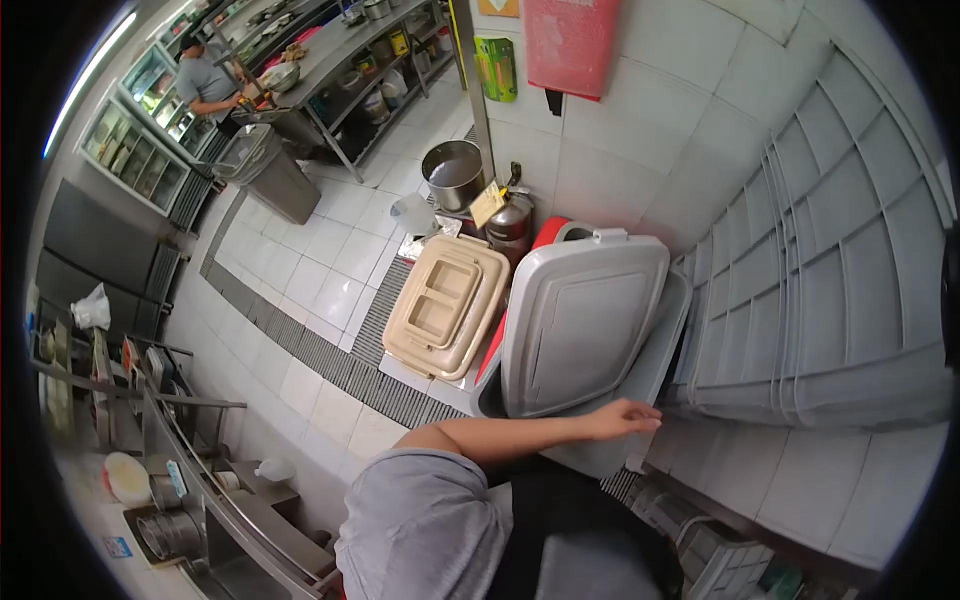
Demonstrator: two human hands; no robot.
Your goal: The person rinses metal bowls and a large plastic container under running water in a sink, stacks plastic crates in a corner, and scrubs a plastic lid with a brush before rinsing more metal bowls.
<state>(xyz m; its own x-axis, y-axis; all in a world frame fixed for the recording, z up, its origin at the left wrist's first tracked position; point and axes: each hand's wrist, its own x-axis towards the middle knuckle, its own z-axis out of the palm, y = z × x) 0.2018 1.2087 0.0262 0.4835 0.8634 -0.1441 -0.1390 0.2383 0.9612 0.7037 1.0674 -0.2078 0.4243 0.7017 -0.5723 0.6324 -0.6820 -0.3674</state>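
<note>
Near: left hand point(622, 420) reaches across from the grey-sleeved shoulder; fingers loosely bent, close together; fingertips too small to read, so a pinch cannot be confirmed or excluded; right hand out of view, state cannot be told; dark apron point(600, 540) cut off by the lower edge.

Mid: grey lid point(585, 325) tilted up, just beyond the left hand; contact with the hand cannot be told; it hides much of the grey bin point(488, 398) and a red container point(550, 235) behind; beige lid point(445, 305) to the left, its contents below not visible; ribbed grey plastic panels point(830, 250) at right, partly lost in the dark lens rim.

Far: steel pot point(453, 178) beyond the beige lid, contents indistinct; co-worker point(205, 80) at a steel table point(345, 50), their hands hard to make out.
</note>
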